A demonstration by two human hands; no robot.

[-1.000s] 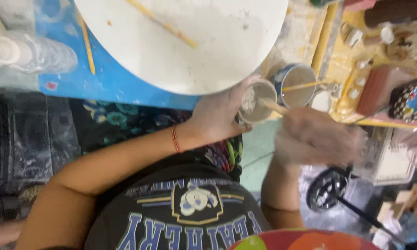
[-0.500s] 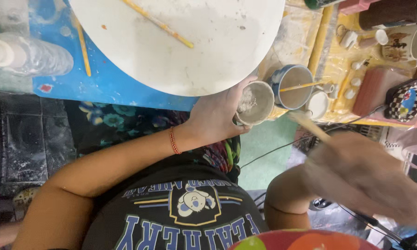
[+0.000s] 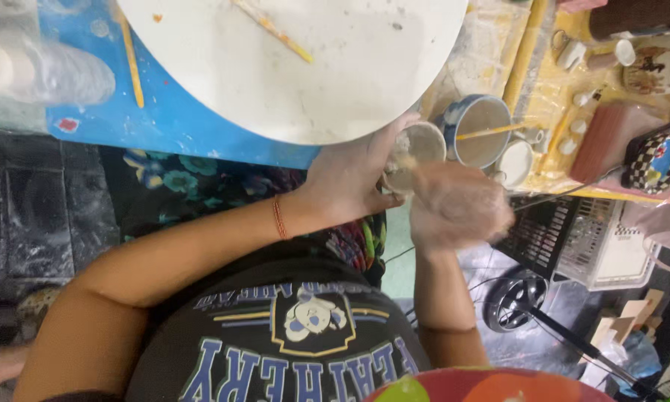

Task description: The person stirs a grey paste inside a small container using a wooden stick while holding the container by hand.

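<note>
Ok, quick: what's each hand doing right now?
Left hand: closed around a small pale cup, holding it.
Right hand: blurred beside the cup; cannot tell whether it grips anything.

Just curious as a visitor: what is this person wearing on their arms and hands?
Both arms are bare, with no sleeves reaching the forearms and no gloves. The left hand has a thin red-orange string bracelet at its wrist. The right hand is motion-blurred; no jewellery is discernible.
</note>
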